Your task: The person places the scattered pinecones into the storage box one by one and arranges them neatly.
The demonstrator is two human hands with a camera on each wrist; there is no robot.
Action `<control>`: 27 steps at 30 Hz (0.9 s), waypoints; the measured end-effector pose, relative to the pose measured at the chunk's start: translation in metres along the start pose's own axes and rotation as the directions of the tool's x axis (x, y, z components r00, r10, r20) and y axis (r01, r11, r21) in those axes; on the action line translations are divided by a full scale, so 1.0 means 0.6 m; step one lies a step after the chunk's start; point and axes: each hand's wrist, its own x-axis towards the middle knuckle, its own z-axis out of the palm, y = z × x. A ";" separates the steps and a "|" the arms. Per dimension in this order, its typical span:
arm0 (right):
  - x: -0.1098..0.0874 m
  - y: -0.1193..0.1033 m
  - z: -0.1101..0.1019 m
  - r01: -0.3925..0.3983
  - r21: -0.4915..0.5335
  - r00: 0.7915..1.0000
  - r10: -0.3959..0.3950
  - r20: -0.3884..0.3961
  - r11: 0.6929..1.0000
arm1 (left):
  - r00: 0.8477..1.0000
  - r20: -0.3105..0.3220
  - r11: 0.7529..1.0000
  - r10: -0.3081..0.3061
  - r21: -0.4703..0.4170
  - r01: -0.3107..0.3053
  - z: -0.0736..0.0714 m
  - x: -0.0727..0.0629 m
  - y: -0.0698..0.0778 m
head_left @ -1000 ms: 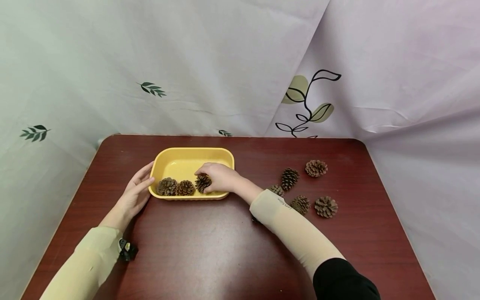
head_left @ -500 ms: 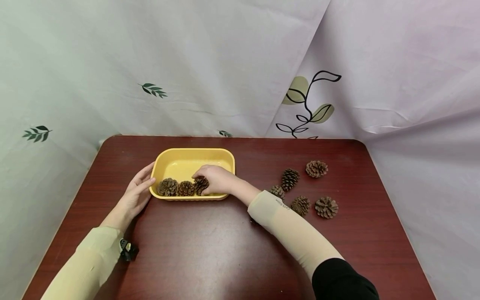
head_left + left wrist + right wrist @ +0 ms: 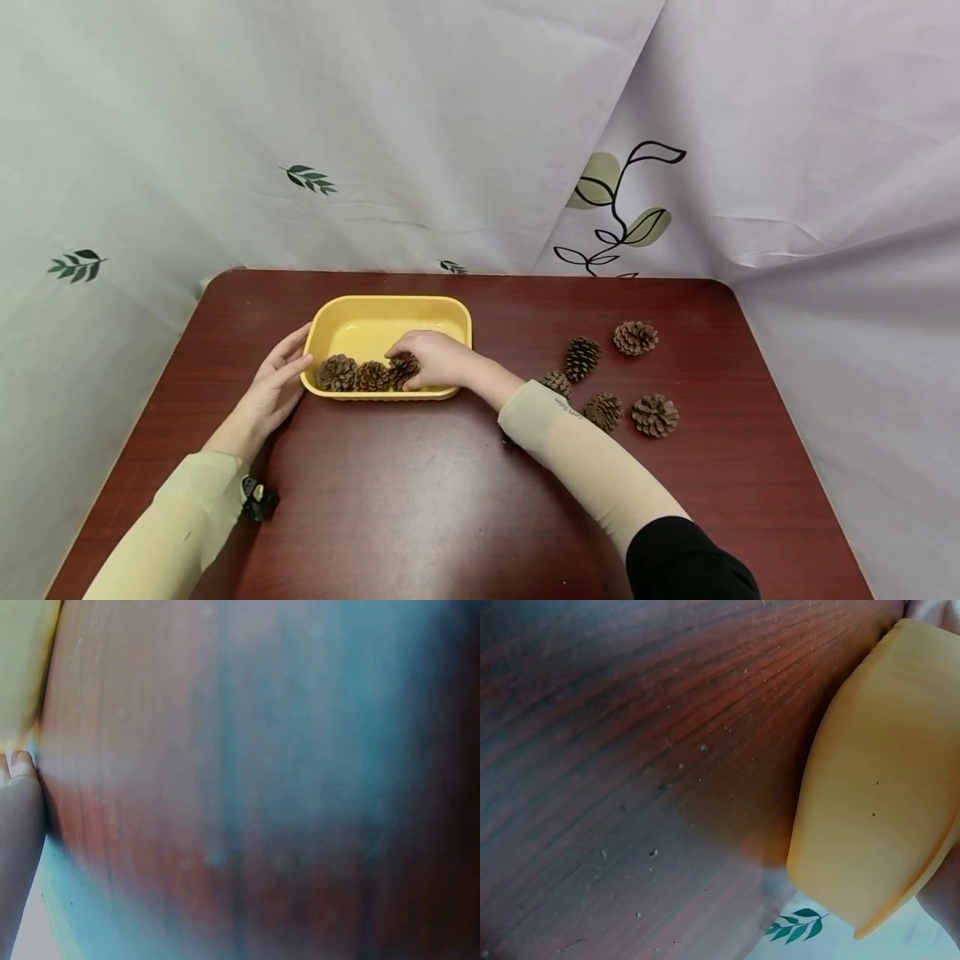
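In the head view my right hand reaches over the right part of a yellow plastic basin. It grips a brown pine cone between thumb and fingers, low inside near the front wall. Two more pine cones stand in a row to its left, a middle one and a left one. My left hand touches the basin's left end with fairly straight fingers, its thumb at the rim. The left wrist view catches a few fingertips against the basin's wall.
On the dark red table, several loose pine cones lie to the right, among them a far one and a near one. My right sleeve partly covers others. A white patterned cloth hangs behind the table.
My right hand has shifted slightly left with its pine cone, which now sits right beside the middle one. My left hand has stayed at the basin's end.
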 end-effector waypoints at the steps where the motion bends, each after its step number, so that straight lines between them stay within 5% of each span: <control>1: 0.000 0.000 0.001 0.003 0.002 1.000 -0.003 0.001 1.000 | 1.000 0.000 1.000 0.001 0.001 -0.001 0.000 0.000 0.000; 13: -0.015 0.009 -0.017 0.000 0.054 1.000 0.000 0.000 0.999 | 1.000 0.008 1.000 0.002 -0.005 -0.002 -0.001 -0.001 -0.005; 27: -0.084 0.037 -0.074 0.012 0.275 0.987 0.033 -0.158 0.961 | 1.000 0.003 1.000 -0.007 -0.004 0.007 -0.001 0.002 0.000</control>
